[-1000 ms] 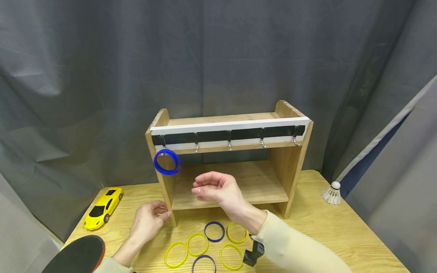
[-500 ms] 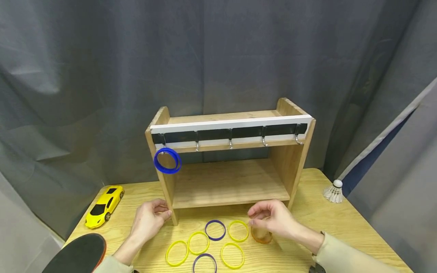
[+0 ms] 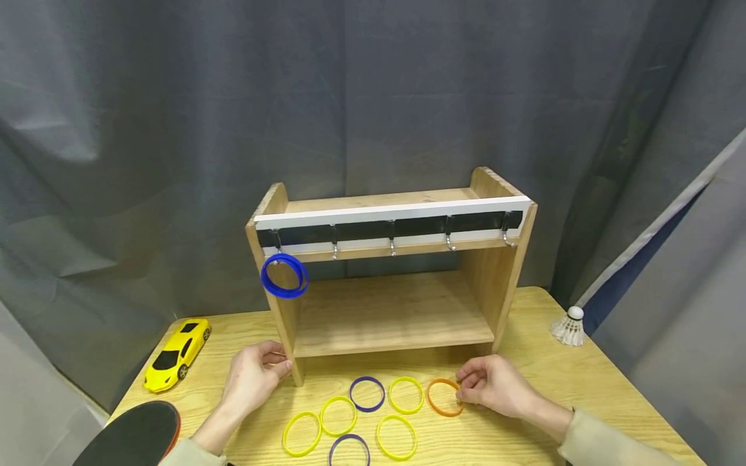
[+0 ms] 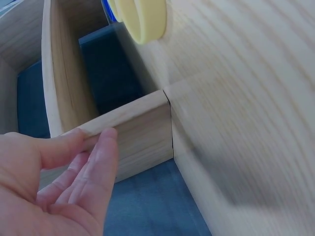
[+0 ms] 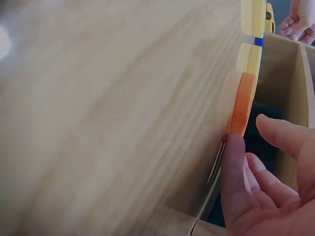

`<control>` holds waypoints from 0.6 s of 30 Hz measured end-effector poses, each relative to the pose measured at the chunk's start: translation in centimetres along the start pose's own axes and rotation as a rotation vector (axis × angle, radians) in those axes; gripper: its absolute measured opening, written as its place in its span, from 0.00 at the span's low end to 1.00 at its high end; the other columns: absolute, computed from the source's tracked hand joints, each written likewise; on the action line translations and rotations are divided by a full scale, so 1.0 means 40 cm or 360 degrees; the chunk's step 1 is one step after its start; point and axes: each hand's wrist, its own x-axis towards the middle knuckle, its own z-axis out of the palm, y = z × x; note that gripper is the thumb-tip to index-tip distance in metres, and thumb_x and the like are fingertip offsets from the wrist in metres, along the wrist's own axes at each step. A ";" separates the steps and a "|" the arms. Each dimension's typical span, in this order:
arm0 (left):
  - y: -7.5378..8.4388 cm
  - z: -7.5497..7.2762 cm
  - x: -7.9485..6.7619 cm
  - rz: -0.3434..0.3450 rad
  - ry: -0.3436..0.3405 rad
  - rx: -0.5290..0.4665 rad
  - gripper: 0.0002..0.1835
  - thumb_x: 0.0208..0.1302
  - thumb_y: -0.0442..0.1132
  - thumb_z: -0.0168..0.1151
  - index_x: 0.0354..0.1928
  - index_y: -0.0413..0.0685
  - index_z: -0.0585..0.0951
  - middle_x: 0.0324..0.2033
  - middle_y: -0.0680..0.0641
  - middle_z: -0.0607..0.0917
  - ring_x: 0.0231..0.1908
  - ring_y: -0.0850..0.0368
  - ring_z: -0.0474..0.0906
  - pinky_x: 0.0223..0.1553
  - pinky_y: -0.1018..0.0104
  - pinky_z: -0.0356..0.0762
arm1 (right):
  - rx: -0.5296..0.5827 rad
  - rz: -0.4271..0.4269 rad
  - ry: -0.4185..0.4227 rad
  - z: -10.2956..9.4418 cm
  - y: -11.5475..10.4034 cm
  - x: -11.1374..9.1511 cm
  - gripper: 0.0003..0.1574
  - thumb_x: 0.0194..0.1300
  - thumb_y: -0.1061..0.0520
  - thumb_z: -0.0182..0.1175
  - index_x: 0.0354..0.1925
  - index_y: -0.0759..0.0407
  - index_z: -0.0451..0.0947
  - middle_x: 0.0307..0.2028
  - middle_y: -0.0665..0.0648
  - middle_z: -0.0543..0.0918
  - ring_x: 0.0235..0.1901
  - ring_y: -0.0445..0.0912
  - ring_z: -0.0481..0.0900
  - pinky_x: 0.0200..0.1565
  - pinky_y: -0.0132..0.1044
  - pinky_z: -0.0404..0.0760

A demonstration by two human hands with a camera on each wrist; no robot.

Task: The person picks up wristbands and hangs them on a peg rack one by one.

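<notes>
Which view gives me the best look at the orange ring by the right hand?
The head view: there nearly the whole outline of the orange ring shows on the table, the right hand at its right edge. The right wrist view shows it close but edge-on; the left wrist view does not show it.

Room lies near the tabletop's [image 3: 539, 362] right edge, between shuttlecock [image 3: 568, 329] and right sleeve [image 3: 609, 446]. A shelf [image 3: 390, 317] obstructs the back edge's middle.

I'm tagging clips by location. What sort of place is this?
Probably a curtained-off tabletop recording or practice area, though the room beyond is hidden. Gray curtains hang behind a wood-grain table, and a wooden rack fitted with metal hooks stands on it.
</notes>
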 end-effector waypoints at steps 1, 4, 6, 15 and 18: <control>0.000 0.000 0.000 0.0001 0.0002 0.0002 0.11 0.68 0.34 0.78 0.51 0.42 0.91 0.38 0.46 0.98 0.35 0.51 0.96 0.32 0.69 0.86 | -0.0025 0.0009 -0.0002 0.000 0.002 0.002 0.15 0.62 0.64 0.80 0.44 0.70 0.88 0.32 0.56 0.91 0.26 0.34 0.84 0.27 0.31 0.86; -0.001 0.000 0.000 0.0003 0.0005 -0.0005 0.11 0.68 0.33 0.78 0.50 0.42 0.91 0.38 0.46 0.98 0.34 0.51 0.96 0.32 0.69 0.86 | -0.0064 0.0062 -0.0019 0.001 0.002 0.010 0.11 0.62 0.63 0.80 0.40 0.67 0.89 0.29 0.54 0.91 0.24 0.37 0.85 0.25 0.34 0.88; -0.001 0.000 0.000 0.0008 0.0008 -0.0004 0.10 0.68 0.33 0.78 0.50 0.42 0.91 0.38 0.46 0.98 0.34 0.52 0.95 0.32 0.70 0.86 | -0.0075 0.0095 -0.0038 0.002 0.001 0.014 0.10 0.63 0.62 0.80 0.38 0.65 0.89 0.27 0.54 0.91 0.24 0.39 0.86 0.25 0.36 0.89; -0.002 0.003 0.001 0.0024 0.0014 -0.0024 0.10 0.68 0.32 0.78 0.50 0.42 0.91 0.37 0.46 0.98 0.34 0.51 0.96 0.32 0.70 0.87 | -0.0094 0.0232 -0.0042 0.005 -0.008 0.023 0.09 0.64 0.63 0.80 0.31 0.63 0.88 0.24 0.57 0.91 0.23 0.45 0.89 0.26 0.39 0.91; -0.002 0.003 0.002 0.0024 0.0014 -0.0032 0.10 0.68 0.32 0.78 0.49 0.42 0.91 0.37 0.46 0.98 0.34 0.50 0.96 0.32 0.70 0.87 | -0.0094 0.0249 -0.0038 0.006 -0.007 0.022 0.08 0.62 0.65 0.79 0.30 0.63 0.88 0.23 0.56 0.91 0.23 0.45 0.88 0.26 0.39 0.91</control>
